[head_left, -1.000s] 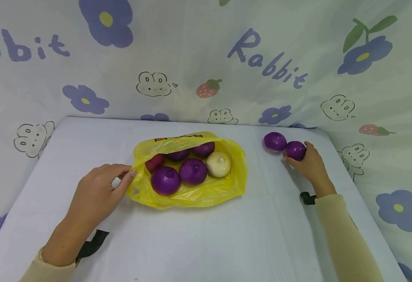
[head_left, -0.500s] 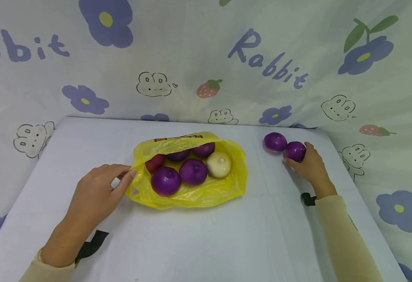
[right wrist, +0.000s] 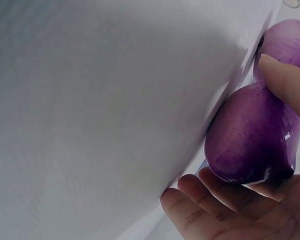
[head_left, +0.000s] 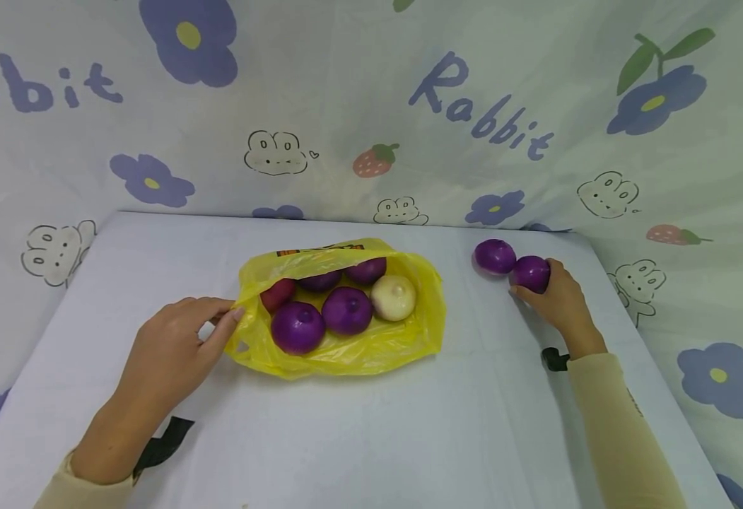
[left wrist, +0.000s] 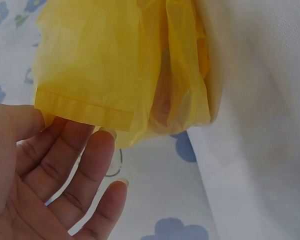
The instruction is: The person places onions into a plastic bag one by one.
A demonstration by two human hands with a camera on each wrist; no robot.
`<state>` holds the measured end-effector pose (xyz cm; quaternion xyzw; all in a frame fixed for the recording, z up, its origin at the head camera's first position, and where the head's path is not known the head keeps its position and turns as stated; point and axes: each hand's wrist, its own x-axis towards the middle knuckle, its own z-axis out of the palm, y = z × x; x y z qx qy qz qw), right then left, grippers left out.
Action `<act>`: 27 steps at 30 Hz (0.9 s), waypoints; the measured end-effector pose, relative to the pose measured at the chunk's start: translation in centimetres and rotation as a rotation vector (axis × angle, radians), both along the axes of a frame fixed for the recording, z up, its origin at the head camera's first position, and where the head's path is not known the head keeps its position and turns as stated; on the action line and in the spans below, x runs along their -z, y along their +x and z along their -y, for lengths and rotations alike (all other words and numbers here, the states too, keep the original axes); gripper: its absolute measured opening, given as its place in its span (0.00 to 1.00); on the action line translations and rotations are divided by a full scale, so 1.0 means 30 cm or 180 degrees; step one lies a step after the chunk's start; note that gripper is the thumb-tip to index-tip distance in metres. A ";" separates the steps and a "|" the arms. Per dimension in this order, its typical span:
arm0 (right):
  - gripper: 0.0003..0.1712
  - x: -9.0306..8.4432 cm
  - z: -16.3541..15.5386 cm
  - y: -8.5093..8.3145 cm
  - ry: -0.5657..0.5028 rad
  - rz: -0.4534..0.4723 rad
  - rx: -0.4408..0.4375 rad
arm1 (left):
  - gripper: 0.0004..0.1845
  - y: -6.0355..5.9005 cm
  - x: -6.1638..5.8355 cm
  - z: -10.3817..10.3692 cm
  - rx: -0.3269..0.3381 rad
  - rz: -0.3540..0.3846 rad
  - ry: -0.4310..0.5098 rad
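Right hand (head_left: 556, 300) near the table's (head_left: 371, 438) far right corner, fingers and thumb curled round a purple onion (head_left: 531, 273) that sits on the cloth; the right wrist view shows the thumb on top of this onion (right wrist: 252, 135) and the fingers (right wrist: 210, 192) cupped under its near side. A second onion (head_left: 495, 256) lies just beside the held one, on its far-left side, the two touching or nearly so; contact cannot be settled from the head view. Left hand (head_left: 170, 350) at the left of mid-table, thumb and forefinger pinching the left rim of a yellow bag (head_left: 371, 346). Left wrist view: the bag's folded hem (left wrist: 85, 107) lies across the fingertips (left wrist: 102, 145), the other fingers loosely spread and slightly bent below it. Bag lies open toward the camera in the middle of the table, nearer the far edge than the near one. Inside it: two purple onions in front (head_left: 297, 326) (head_left: 347, 309), a white onion (head_left: 394, 296) to their right, a red one (head_left: 278, 293) at the left, and two more purple ones partly under the bag's upper flap (head_left: 366, 269). Cream sleeves on both forearms; a black strap (head_left: 162, 440) shows at the left wrist. Behind the table hangs a printed backdrop (head_left: 371, 106) with flowers and rabbits.
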<state>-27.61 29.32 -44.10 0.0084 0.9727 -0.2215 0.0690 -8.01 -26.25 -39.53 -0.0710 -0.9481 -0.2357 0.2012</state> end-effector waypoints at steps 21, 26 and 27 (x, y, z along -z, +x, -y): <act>0.63 -0.017 0.000 0.016 0.0022 0.0105 0.0048 | 0.11 -0.002 -0.005 -0.002 0.0009 0.0058 0.0037; 0.64 -0.017 0.001 0.021 0.0029 0.0135 0.0069 | 0.12 -0.002 -0.006 -0.001 0.0009 0.0054 0.0021; 0.64 -0.017 0.001 0.022 0.0030 0.0135 0.0066 | 0.12 -0.001 -0.006 -0.001 0.0003 0.0062 0.0020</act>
